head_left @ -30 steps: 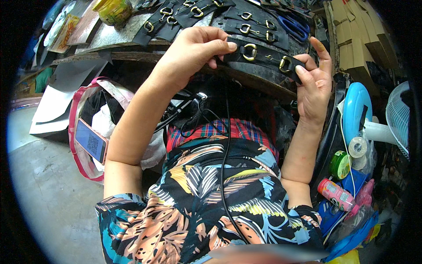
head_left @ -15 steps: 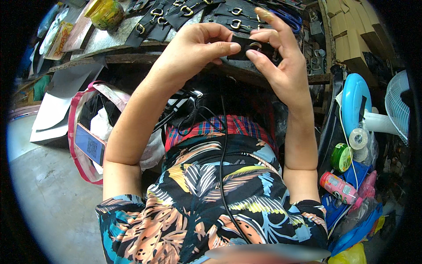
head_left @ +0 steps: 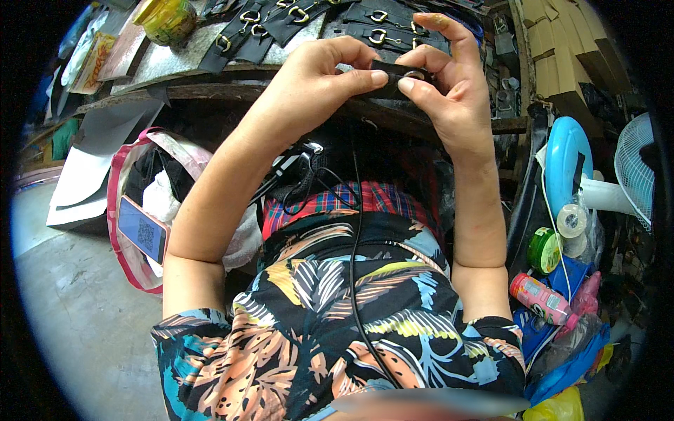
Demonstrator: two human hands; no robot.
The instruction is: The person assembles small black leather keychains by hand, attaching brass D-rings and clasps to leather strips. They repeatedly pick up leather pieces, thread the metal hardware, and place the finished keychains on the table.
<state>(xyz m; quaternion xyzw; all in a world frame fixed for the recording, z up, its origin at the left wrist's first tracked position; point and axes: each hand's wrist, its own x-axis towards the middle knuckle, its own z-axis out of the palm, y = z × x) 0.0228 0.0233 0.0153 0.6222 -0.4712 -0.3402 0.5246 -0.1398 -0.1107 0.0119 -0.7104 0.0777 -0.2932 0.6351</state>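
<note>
Over the front edge of the workbench [head_left: 203, 91], both my hands pinch a short black strap [head_left: 395, 78]. A curved metal ring [head_left: 414, 74] shows on the strap beside my right thumb. My left hand [head_left: 319, 74] grips the strap's left end between thumb and bent fingers. On its right side, my right hand [head_left: 456, 91] holds it between thumb and index finger, another finger raised and stretched out. Behind them, several black straps [head_left: 246, 48] with brass-coloured D-rings and clips lie on the bench. My fingers hide part of the held strap.
A yellow-lidded jar [head_left: 168, 24] stands at the bench's far left. Below lies a pink-rimmed bag [head_left: 116, 203] with a phone [head_left: 142, 230] against it. At right are a white fan [head_left: 635, 168], a blue ring-shaped thing [head_left: 565, 161], a pink bottle [head_left: 540, 298] and cardboard [head_left: 562, 56].
Both hands have shifted slightly right with the black strap between them. The strap now sits more level, and its metal ring shows more plainly by my right thumb.
</note>
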